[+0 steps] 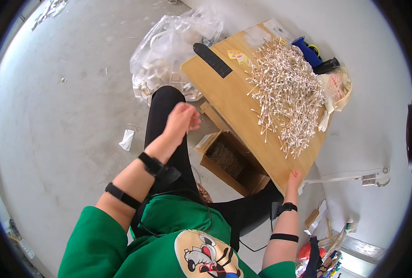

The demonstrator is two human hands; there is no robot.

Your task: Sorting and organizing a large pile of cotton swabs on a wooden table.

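Observation:
My left hand hovers over my left knee, off the table's long edge, with its fingers curled in. Whether anything small is inside it is too unclear to tell. At the table's near right corner my right hand is closed, and what its fingers may hold is hidden. A large loose heap of cotton swabs with white tips covers the far right part of the wooden table. Close to the left edge of the tabletop lies a flat black strip. A yellow wrapper sits between it and the swabs.
Left of the table stands a big clear plastic bag with pale packs inside. An open cardboard box is under the table edge. A blue tape dispenser, a black cylinder and a cream bag line the wall side.

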